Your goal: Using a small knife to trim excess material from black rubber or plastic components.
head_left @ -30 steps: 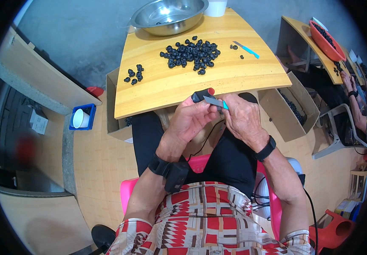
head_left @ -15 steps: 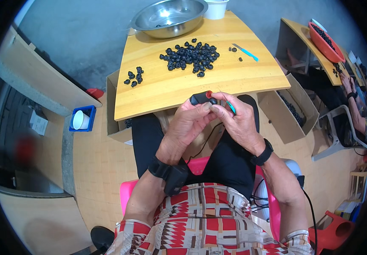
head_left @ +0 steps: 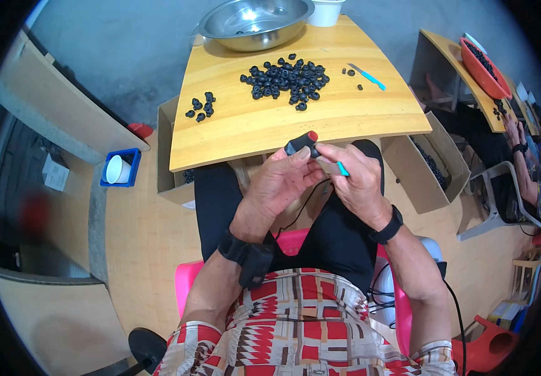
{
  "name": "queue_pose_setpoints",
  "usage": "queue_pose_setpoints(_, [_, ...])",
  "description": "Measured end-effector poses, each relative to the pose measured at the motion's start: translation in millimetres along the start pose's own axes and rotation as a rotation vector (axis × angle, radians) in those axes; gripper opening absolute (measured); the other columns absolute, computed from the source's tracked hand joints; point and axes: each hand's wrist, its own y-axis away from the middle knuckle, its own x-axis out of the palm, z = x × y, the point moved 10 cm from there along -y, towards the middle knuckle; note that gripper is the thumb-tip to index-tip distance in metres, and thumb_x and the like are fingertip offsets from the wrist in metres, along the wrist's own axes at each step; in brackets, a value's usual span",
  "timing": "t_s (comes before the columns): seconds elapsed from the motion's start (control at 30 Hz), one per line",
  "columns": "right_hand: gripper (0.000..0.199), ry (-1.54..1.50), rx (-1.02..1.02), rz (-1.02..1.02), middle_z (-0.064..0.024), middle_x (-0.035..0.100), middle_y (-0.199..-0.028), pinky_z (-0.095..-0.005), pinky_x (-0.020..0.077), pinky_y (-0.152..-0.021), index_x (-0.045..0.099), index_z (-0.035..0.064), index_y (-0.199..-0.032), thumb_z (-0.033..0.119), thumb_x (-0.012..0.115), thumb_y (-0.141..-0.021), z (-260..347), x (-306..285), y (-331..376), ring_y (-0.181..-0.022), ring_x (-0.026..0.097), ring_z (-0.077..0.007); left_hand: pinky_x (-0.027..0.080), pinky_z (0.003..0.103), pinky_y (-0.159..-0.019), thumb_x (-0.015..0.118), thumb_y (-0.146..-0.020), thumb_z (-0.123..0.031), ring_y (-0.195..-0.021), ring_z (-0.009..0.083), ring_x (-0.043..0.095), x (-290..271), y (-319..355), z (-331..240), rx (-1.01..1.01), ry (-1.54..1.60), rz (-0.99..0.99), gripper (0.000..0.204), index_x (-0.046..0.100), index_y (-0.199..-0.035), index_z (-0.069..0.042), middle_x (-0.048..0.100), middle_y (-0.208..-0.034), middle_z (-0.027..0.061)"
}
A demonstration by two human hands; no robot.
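Note:
Above my lap, just off the table's near edge, my hands meet. My left hand (head_left: 283, 178) is closed, pinching a small round black part (head_left: 315, 151) at its thumb tip. At its forefinger is a black sleeve-like piece with a red end (head_left: 300, 143); whether worn or held, I cannot tell. My right hand (head_left: 361, 182) is closed on a small knife (head_left: 344, 168) with a turquoise handle, its flat pale blade toward the left hand. Its fingertips touch the black part. On the table lies a large pile of black parts (head_left: 289, 80), with a smaller group (head_left: 201, 106) to its left.
A steel basin (head_left: 255, 41) and a white tub (head_left: 325, 12) stand at the table's (head_left: 252, 138) far edge. A second turquoise knife (head_left: 370, 79) lies at right. Cardboard boxes (head_left: 414, 169) flank the table. Another person's hands (head_left: 515, 128) work at a table on the right.
The black sleeve-like piece now tilts upward to the right. My right hand has turned, so the knife blade shows and its handle sits slightly lower. The view has shifted slightly.

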Motion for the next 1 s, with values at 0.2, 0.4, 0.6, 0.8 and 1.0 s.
queue_pose_setpoints(0.2, [0.019,0.026,0.055,-0.032,-0.0104,0.059,-0.071,-0.0336,0.0472,-0.051,0.061,0.0052,-0.091,0.004,0.065,-0.072,-14,-1,1,-0.06,0.06,-0.0258,0.05,0.03,-0.078,0.057,-0.083,-0.005,-0.088,0.0169,0.059,-10,1,-8,0.055,0.097,-0.073,0.033,0.046,-0.115,-0.003,0.058,-0.1,0.0081])
queue_pose_setpoints(0.4, [0.015,0.228,-0.024,0.062,-0.0101,0.056,-0.067,-0.0355,0.0452,-0.048,0.058,0.0063,-0.09,0.011,0.062,-0.077,-9,12,2,-0.058,0.058,-0.0266,0.051,0.032,-0.08,0.054,-0.082,0.0,-0.091,0.021,0.059,-9,3,-7,0.053,0.157,-0.088,0.033,0.046,-0.115,0.0,0.057,-0.101,0.0121])
queue_pose_setpoints(0.6, [0.013,0.265,-0.048,0.047,-0.0104,0.055,-0.067,-0.0358,0.0454,-0.048,0.057,0.0063,-0.09,0.012,0.061,-0.078,-6,9,0,-0.058,0.058,-0.0266,0.049,0.035,-0.082,0.053,-0.082,-0.001,-0.098,0.0283,0.056,-8,2,0,0.036,0.245,-0.029,0.033,0.046,-0.113,0.004,0.055,-0.105,0.0233])
queue_pose_setpoints(0.8, [0.014,0.282,-0.043,0.051,-0.0106,0.055,-0.067,-0.0363,0.0455,-0.049,0.057,0.0062,-0.089,0.012,0.061,-0.078,-7,10,1,-0.059,0.059,-0.0263,0.05,0.033,-0.079,0.052,-0.082,0.0,-0.09,0.0232,0.058,3,4,3,-0.007,0.31,0.024,0.032,0.046,-0.113,0.003,0.057,-0.102,0.0181])
queue_pose_setpoints(1.0, [0.011,0.254,-0.042,0.069,-0.0113,0.056,-0.068,-0.0367,0.045,-0.048,0.055,0.0065,-0.087,0.01,0.06,-0.078,-6,12,0,-0.058,0.059,-0.0267,0.05,0.033,-0.077,0.051,-0.081,0.002,-0.087,0.0229,0.06,2,8,3,0.01,0.348,-0.006,0.029,0.048,-0.11,0.004,0.059,-0.098,0.0175])
